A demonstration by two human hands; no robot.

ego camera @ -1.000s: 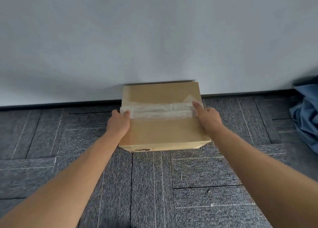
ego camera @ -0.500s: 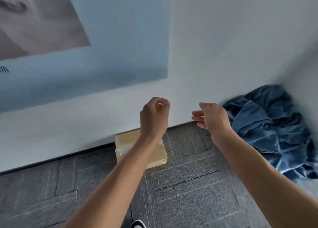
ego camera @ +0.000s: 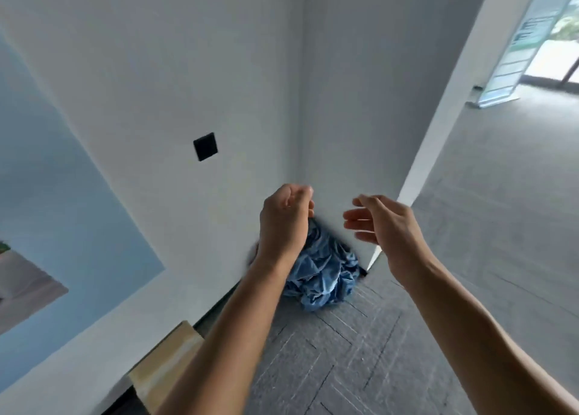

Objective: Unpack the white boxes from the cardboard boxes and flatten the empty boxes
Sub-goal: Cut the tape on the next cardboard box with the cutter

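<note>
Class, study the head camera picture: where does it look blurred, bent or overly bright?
Head view: wide-angle lens tilts and bows the wall corner; the left hand and blue cloth look motion-smeared; the cardboard box at the lower edge is soft; daylight through the doorway at upper right is washed out.

Cardboard box (ego camera: 163,369): only one corner and part of the top show; the left forearm covers its near right side, and its base runs toward the bottom frame edge. Tape strip on it blurred.

Blue cloth (ego camera: 322,276): upper left hidden behind left hand (ego camera: 285,223).

Left hand: fingers curled away from camera; contents, if any, not discernible.

Wall poster (ego camera: 47,195): cut by left edge.
</note>
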